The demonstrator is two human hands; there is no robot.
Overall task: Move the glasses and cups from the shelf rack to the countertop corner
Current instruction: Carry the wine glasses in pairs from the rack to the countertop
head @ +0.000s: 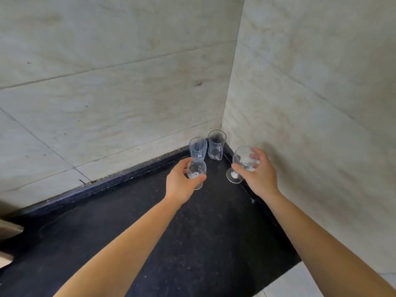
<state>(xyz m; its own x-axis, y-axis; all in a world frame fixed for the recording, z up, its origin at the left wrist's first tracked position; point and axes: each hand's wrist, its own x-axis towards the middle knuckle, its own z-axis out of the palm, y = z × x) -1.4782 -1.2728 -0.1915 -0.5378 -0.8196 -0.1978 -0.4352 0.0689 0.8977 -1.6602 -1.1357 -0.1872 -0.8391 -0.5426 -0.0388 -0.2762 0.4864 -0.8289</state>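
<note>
Two clear stemmed glasses are in my hands over the black countertop [192, 232] near its far corner. My left hand [180, 181] grips the left stemmed glass [196, 169] round its bowl; its foot is hidden. My right hand [255, 172] grips the right stemmed glass [243, 159] round the bowl, and its round foot [235, 177] sits at or just above the counter by the right wall. Behind them, in the corner, stand a ribbed clear cup [198, 146] and a clear handled mug [216, 144]. The shelf rack is out of view.
Pale tiled walls [300, 103] close the corner on the far and right sides. A raised dark ledge [107, 185] runs along the foot of the far wall. A pale object [8, 230] shows at the left edge.
</note>
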